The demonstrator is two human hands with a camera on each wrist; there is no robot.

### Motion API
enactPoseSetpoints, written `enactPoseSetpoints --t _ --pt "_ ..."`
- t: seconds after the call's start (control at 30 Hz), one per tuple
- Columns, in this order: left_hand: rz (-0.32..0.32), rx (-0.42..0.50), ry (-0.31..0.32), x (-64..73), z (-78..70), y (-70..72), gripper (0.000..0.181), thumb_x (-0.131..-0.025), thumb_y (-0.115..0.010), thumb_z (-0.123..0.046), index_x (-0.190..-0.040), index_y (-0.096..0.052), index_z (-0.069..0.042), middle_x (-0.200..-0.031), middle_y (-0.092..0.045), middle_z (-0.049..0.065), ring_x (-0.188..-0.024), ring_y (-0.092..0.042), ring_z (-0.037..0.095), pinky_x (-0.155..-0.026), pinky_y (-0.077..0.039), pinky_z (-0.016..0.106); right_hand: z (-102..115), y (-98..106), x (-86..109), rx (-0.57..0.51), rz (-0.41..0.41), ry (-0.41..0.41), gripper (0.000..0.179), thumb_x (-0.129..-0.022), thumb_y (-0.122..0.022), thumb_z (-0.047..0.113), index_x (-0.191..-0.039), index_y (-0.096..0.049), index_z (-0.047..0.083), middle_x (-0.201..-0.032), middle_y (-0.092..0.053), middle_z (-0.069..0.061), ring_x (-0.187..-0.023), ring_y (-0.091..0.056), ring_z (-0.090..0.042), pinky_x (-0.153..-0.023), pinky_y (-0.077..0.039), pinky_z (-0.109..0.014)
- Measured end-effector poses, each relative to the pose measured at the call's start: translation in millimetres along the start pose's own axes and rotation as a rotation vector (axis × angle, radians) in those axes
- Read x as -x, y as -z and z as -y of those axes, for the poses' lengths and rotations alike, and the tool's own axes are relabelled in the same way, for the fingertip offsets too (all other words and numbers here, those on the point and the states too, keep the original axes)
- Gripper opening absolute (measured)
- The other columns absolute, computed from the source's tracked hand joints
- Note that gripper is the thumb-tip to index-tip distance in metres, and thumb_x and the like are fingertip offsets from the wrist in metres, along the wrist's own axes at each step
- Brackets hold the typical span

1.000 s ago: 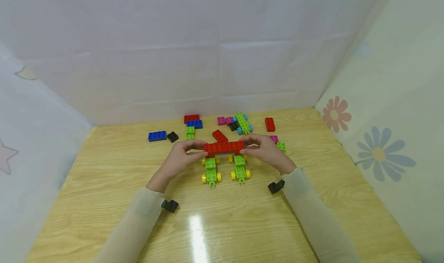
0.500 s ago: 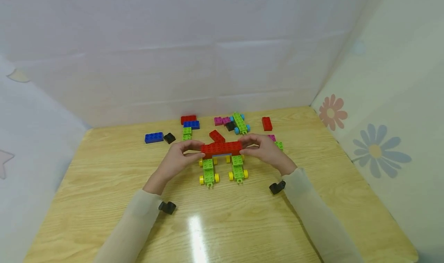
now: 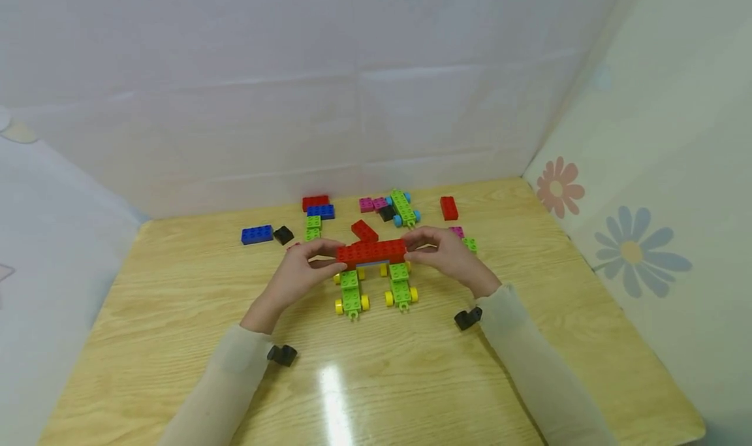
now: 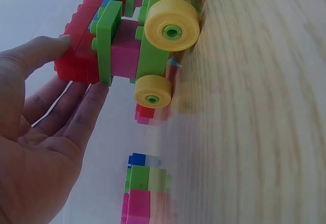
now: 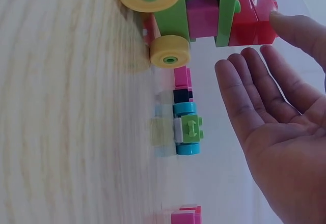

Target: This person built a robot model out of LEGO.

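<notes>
Red building bricks (image 3: 371, 251) form a bar that bridges two green wheeled bases (image 3: 350, 296) with yellow wheels (image 4: 172, 25). My left hand (image 3: 296, 273) pinches the bar's left end, thumb on top and fingers below. At its right end my right hand (image 3: 449, 256) does the same, its thumb on the red brick and fingertips right at the edge. Both wrist views show a pink brick (image 4: 126, 51) and a thin green piece (image 5: 225, 12) stacked between base and bar. A strip of blue (image 3: 373, 264) shows under the bar's middle.
Behind the build lie a loose red brick (image 3: 365, 230), a green base with blue wheels (image 3: 403, 207) and pink bricks (image 3: 367, 204). Blue (image 3: 256, 234) and black bricks (image 3: 283, 235) lie left; another red brick (image 3: 449, 207) lies right. A cloth wall stands behind the table.
The head view has shifted slightly, so everything on the table sits a little further left. Both hands keep their hold on the red bar, which stays over the wheeled bases.
</notes>
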State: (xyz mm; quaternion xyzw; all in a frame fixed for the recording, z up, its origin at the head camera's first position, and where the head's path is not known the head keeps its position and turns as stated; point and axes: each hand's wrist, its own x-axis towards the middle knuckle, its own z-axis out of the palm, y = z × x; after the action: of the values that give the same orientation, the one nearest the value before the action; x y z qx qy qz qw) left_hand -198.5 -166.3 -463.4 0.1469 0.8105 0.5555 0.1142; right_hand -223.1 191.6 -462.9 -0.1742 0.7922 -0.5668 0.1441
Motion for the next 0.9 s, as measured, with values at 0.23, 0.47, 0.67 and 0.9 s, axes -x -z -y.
enactPoseSetpoints --t 0.23,0.47,0.67,0.9 --pt "0.002 -0.016 -0.024 0.7 0.8 2.5 0.040 -0.104 -0.083 -0.021 -0.142 -0.073 -0.012 -0.141 -0.074 0.014 -0.128 -0.078 0.036 -0.100 -0.067 0.031 8.0 21.6 0.2 0.098 -0.038 -0.015 0.038 -0.108 -0.078 0.023 -0.142 -0.073 0.007 -0.146 -0.071 -0.021 -0.131 -0.070 -0.032 -0.117 -0.059 -0.052" --pt "0.013 -0.032 -0.022 2.1 0.8 4.6 0.039 -0.104 -0.083 -0.020 -0.140 -0.073 -0.012 -0.140 -0.074 0.014 -0.128 -0.079 0.036 -0.100 -0.067 0.031 10.3 46.0 -11.3 0.150 -0.082 -0.072 0.039 -0.108 -0.077 0.027 -0.142 -0.072 0.009 -0.147 -0.071 -0.021 -0.132 -0.070 -0.031 -0.118 -0.057 -0.057" --pt "0.008 -0.037 0.005 6.7 -0.1 9.8 0.039 -0.104 -0.083 -0.020 -0.140 -0.073 -0.011 -0.143 -0.073 0.014 -0.128 -0.078 0.037 -0.098 -0.068 0.031 12.0 50.1 -37.8 0.213 -0.073 -0.078 0.044 -0.110 -0.075 0.032 -0.149 -0.069 0.014 -0.151 -0.069 -0.015 -0.127 -0.069 -0.038 -0.083 -0.061 -0.044" --pt "0.012 -0.040 -0.005 9.4 1.1 14.4 0.040 -0.104 -0.083 -0.020 -0.141 -0.073 -0.009 -0.146 -0.071 0.015 -0.130 -0.077 0.037 -0.099 -0.067 0.031 11.0 35.9 -79.8 0.157 -0.048 -0.076 0.051 -0.109 -0.076 0.028 -0.155 -0.064 0.008 -0.157 -0.067 -0.013 -0.143 -0.062 -0.032 -0.122 -0.054 -0.056"
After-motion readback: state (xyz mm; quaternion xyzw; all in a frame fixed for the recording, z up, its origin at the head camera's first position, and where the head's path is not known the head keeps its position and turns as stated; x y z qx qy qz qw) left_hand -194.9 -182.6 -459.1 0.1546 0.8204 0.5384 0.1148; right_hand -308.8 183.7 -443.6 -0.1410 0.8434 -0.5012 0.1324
